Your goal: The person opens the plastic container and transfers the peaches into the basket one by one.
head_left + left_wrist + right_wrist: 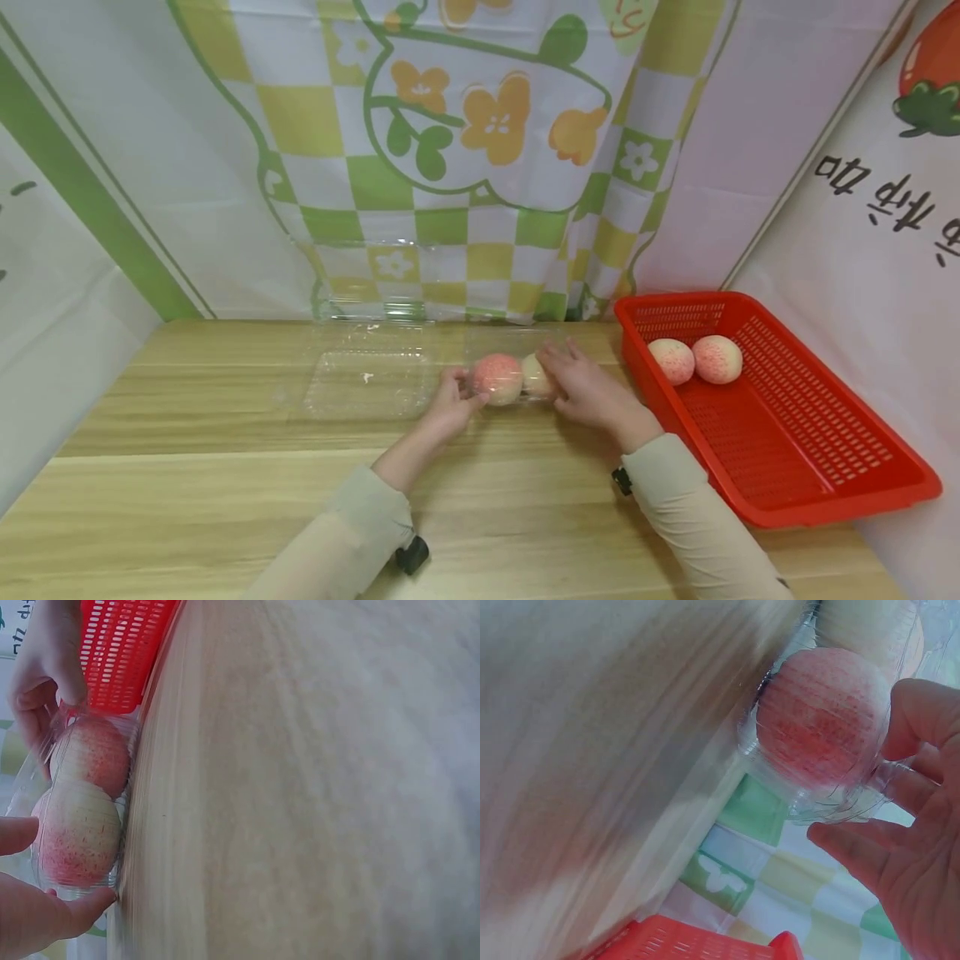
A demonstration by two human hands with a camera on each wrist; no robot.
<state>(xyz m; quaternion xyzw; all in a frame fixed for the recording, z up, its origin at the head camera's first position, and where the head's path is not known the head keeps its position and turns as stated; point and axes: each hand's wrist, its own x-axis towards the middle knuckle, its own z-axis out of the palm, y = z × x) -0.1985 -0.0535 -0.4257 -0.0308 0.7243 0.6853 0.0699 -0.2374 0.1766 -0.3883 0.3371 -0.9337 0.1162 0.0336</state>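
Two pink-and-cream peaches sit inside a clear plastic clamshell box on the wooden table; in the head view the left peach (498, 379) shows more fully than the right one (537, 377). My left hand (454, 404) grips the box's left end, thumb at its near side. At the right end, my right hand (588, 387) holds the box, fingers over its top and partly covering the right peach. The right wrist view has the clear box (810, 801) between that hand's thumb and fingers. Peaches and lower fingertips are also visible in the left wrist view, beside my left hand (37, 907).
Left of the hands, a second clear clamshell box (367, 392) stands with its lid raised against the patterned curtain (450, 208). A red perforated basket (787, 458) on the right contains two more peaches (717, 359). Wooden tabletop (510, 517) extends in front.
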